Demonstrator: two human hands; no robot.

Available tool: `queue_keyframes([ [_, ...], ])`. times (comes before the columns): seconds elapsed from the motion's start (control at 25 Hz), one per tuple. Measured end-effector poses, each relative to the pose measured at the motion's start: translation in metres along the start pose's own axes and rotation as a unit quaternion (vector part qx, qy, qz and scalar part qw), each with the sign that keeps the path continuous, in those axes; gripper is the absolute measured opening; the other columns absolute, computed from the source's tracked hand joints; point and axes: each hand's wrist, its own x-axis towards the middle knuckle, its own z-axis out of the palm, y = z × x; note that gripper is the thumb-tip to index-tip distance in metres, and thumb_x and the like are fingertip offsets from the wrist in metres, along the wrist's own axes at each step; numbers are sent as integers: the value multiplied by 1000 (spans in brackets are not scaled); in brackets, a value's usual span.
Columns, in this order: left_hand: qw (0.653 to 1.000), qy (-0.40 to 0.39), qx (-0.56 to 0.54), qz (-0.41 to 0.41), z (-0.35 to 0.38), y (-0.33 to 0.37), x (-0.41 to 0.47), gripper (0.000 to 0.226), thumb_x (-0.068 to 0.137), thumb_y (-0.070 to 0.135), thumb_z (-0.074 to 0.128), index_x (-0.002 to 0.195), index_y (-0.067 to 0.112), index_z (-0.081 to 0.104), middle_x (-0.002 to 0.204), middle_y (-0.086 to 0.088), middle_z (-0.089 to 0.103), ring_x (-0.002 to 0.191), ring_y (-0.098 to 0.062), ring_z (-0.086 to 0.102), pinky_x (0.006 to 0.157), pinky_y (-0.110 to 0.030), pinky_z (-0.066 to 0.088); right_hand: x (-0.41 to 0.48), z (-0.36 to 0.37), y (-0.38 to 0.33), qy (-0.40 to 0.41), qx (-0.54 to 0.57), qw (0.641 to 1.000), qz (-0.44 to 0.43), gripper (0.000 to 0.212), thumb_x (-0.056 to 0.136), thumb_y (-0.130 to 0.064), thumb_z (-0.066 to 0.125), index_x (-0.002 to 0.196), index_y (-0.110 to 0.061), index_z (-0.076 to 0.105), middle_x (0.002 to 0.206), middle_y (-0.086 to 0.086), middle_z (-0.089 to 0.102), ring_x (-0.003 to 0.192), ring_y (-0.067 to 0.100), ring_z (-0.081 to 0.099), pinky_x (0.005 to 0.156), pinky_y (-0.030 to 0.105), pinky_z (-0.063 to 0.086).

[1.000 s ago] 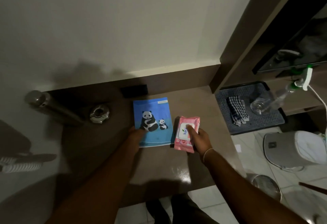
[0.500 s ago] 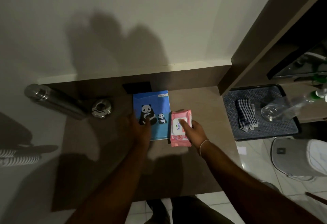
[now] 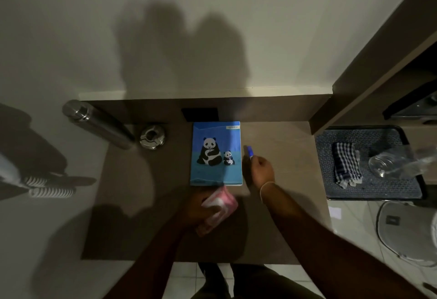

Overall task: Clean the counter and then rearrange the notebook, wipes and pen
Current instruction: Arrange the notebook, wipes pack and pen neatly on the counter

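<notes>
A blue notebook with two pandas on its cover lies flat on the brown counter, its top edge near the back. Just below the notebook's front edge, my left hand grips the pink pack of wipes, which looks blurred. To the right of the notebook, my right hand holds a blue pen whose tip points away from me, close to the notebook's right edge.
A steel flask and a round metal ashtray stand at the counter's back left. A dark socket plate sits behind the notebook. On the right, a lower black tray holds a checked cloth and a glass.
The wipes pack went from beside the notebook's right edge, in my right hand, to below its front edge, in my left hand. My right hand now holds the pen where the wipes were.
</notes>
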Motion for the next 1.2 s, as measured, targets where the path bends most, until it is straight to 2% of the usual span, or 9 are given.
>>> queue_keyframes([
  [0.12,981,-50,184,28,-6,10,-1,31,100,32,64,130,24,64,130,1,67,118,-13,66,107,-38,52,22,-6,-16,36,-51,998,-28,28,102,-24,63,74,-22,65,77,4,69,76,21,65,78,37,57],
  [0.24,936,0,340,89,-8,25,8,49,99,26,65,147,24,54,150,-4,55,139,-23,52,118,-43,42,39,-7,-22,14,-150,987,-48,13,98,-20,70,102,-10,76,91,8,76,85,23,72,83,37,60],
  [0.4,888,75,444,95,5,22,15,61,95,17,65,152,29,48,158,-1,44,147,-27,41,121,-44,38,44,-7,-10,10,-245,965,-89,34,95,-20,75,126,-10,65,114,12,74,109,31,71,98,42,56],
  [0.6,890,144,426,74,10,4,11,64,98,31,60,158,27,37,161,-2,40,152,-27,35,126,-48,31,42,-9,3,41,-188,975,-106,43,99,-37,68,136,-16,58,121,9,68,111,27,68,101,45,56],
  [0.72,895,270,345,79,-5,-9,-2,55,100,38,50,153,24,45,155,-7,50,143,-28,50,118,-48,45,34,-12,17,77,-188,966,-157,35,103,-35,61,134,-20,58,134,7,57,116,27,64,104,46,55],
  [0.88,898,381,218,-38,-60,-17,-10,60,100,38,54,157,23,40,161,-6,42,144,-29,46,117,-48,44,17,-11,36,66,-250,938,-231,30,103,-34,57,128,-16,58,126,8,56,110,28,62,97,44,54],
  [1.0,890,385,229,-77,-112,-10,7,67,103,35,55,163,23,29,169,-9,31,155,-34,31,124,-48,30,0,-12,47,48,-273,919,-281,30,101,-38,55,123,-18,58,113,6,56,99,26,60,81,38,52],
  [1.08,888,380,252,-63,-141,0,28,71,102,34,57,164,23,25,171,-13,24,158,-35,22,128,-48,20,-12,-15,57,42,-283,915,-283,32,100,-41,55,126,-22,56,113,4,56,98,22,58,80,36,49],
  [1.2,891,363,265,-67,-167,12,52,76,96,29,61,163,27,25,169,-17,20,154,-40,26,127,-50,24,-23,-20,69,58,-322,907,-265,37,99,-36,58,133,-19,57,116,5,58,99,23,60,81,31,44],
])
